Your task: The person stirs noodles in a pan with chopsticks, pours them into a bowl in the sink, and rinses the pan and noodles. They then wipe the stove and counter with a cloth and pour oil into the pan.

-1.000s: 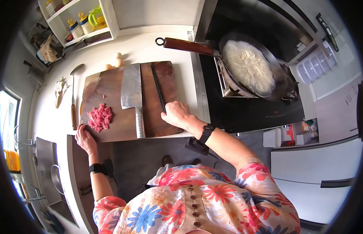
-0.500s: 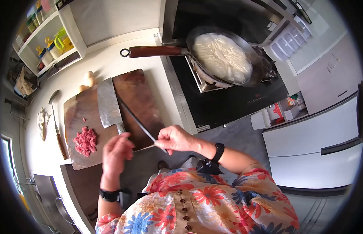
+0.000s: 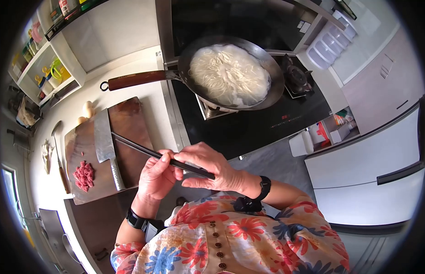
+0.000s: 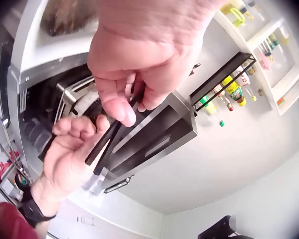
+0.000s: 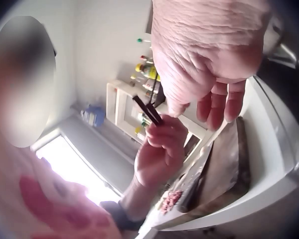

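Two dark chopsticks (image 3: 135, 145) slant across the front of the cutting board in the head view. My left hand (image 3: 157, 180) pinches them between thumb and fingers; the left wrist view shows this left hand (image 4: 149, 55) close up, with the chopstick ends (image 4: 107, 149) sticking out below. My right hand (image 3: 217, 170) lies over their near end, fingers loosely extended. In the right wrist view the right hand (image 5: 209, 55) is beside the chopsticks (image 5: 148, 110), not curled round them.
A wok (image 3: 276, 68) of noodles in whitish liquid sits on the left burner. The cutting board (image 3: 130, 118) bears a cleaver (image 3: 103, 137) and chopped red meat (image 3: 83, 176). A ladle (image 3: 60, 160) and eggs (image 3: 88, 109) lie on the counter.
The right hand lifted the chopsticks off the board and moved toward the body. My left hand left the board's edge and took hold of them; the right hand's grip has loosened. The view shifted right.
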`<state>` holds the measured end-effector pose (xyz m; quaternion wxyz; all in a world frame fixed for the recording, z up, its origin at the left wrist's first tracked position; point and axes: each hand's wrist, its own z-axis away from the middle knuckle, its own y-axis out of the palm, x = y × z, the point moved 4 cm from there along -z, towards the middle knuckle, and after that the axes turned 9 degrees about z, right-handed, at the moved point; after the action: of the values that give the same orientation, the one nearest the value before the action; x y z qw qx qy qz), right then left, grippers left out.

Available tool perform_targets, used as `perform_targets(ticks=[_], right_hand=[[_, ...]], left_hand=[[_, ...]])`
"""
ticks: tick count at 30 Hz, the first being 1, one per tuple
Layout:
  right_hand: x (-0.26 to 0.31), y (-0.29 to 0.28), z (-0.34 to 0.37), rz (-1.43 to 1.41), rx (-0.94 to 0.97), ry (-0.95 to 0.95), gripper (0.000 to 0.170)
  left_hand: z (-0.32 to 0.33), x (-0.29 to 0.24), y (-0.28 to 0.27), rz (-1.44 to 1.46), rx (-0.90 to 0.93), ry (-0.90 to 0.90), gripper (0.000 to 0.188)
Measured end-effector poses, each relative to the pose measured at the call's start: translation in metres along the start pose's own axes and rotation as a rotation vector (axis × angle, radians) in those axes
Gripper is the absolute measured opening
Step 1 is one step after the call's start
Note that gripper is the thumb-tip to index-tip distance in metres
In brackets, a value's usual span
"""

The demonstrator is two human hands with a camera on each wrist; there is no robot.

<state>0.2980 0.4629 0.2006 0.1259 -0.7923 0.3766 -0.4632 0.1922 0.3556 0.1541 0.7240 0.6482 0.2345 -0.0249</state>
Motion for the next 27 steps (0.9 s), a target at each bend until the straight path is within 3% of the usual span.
perform_targets(ticks=[3, 5, 10, 13, 16, 19, 22, 25, 27], right_hand=[[0.002, -0.034, -0.002, 0.112, -0.127, -0.111, 0.031], [0.006, -0.054, -0.002, 0.128, -0.109, -0.189, 0.030], [0.015, -0.100, 0.003, 0.143, -0.119, -0.262, 0.025], [0.016, -0.139, 0.006, 0.129, -0.190, -0.246, 0.022], [0.009, -0.197, 0.005, 0.392, -0.331, -0.217, 0.019], [-0.045, -0.249, 0.007, 0.251, -0.495, 0.067, 0.009], [-0.108, -0.289, 0.010, 0.338, -0.548, 0.394, 0.023], [-0.147, -0.301, 0.004, 0.372, -0.545, 0.507, 0.023], [-0.170, -0.299, -0.004, 0.246, -0.522, 0.558, 0.019]], left_hand=[[-0.017, 0.022, 0.019, 0.017, -0.047, 0.017, 0.020], [-0.025, 0.033, 0.033, 0.028, 0.020, -0.024, 0.020], [-0.044, 0.062, 0.062, 0.054, -0.006, -0.016, 0.027], [-0.057, 0.073, 0.088, -0.080, 0.273, -0.110, 0.036], [-0.057, 0.083, 0.082, -0.269, 0.208, -0.185, 0.038], [-0.048, 0.084, 0.059, -0.432, 0.100, -0.188, 0.030], [-0.034, 0.082, 0.035, -0.521, -0.067, -0.172, 0.019], [-0.013, 0.077, 0.005, -0.420, -0.246, -0.106, 0.015], [0.000, 0.076, -0.008, -0.399, -0.293, -0.068, 0.015]])
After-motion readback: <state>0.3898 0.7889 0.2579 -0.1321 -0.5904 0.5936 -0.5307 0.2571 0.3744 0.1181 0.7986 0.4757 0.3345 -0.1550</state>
